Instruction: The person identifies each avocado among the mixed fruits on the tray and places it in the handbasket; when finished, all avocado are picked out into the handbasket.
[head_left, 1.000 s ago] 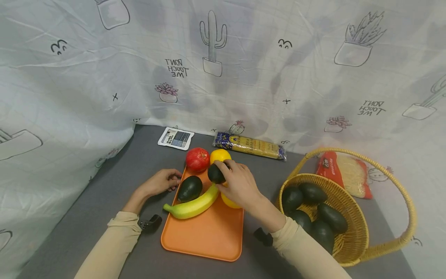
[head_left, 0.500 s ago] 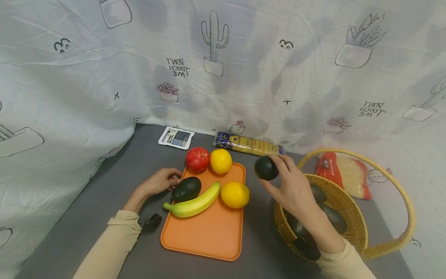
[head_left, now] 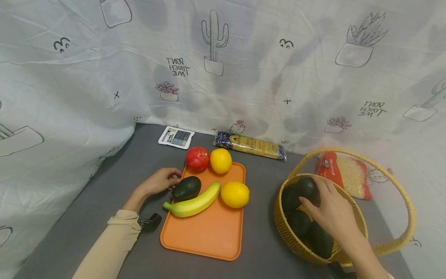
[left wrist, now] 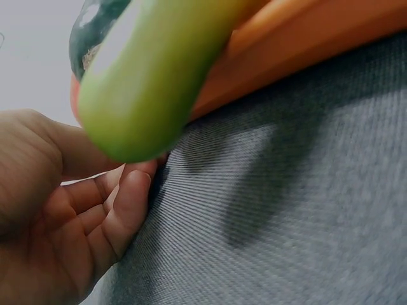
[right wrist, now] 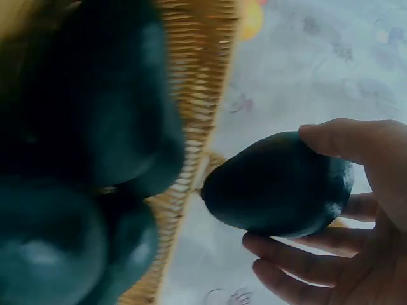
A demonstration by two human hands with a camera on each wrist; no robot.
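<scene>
My right hand point(head_left: 332, 205) grips a dark green avocado point(head_left: 307, 188) at the wicker basket point(head_left: 286, 232), above several other avocados point(head_left: 299, 223). In the right wrist view the thumb and fingers hold the avocado point(right wrist: 280, 187) by its wide end. My left hand point(head_left: 162, 181) rests at the left edge of the orange tray point(head_left: 205, 236), its fingers loosely curled with nothing in them. Beside it on the tray lie an avocado point(head_left: 187, 188) and a banana point(head_left: 193, 205). The banana's green tip point(left wrist: 140, 108) hides part of the left fingers in the left wrist view.
A lemon point(head_left: 235, 194), a round yellow fruit point(head_left: 221, 160) and a red pomegranate point(head_left: 198, 158) sit on the tray. Behind lie a white packet point(head_left: 176, 137) and a noodle pack point(head_left: 251, 145). The basket's tall handle point(head_left: 405, 201) arches near a red-and-clear bag point(head_left: 343, 174).
My right hand has carried the avocado from the tray's far part rightward to the basket. The tray's other avocado has shifted slightly left. My left hand has stayed at the tray edge.
</scene>
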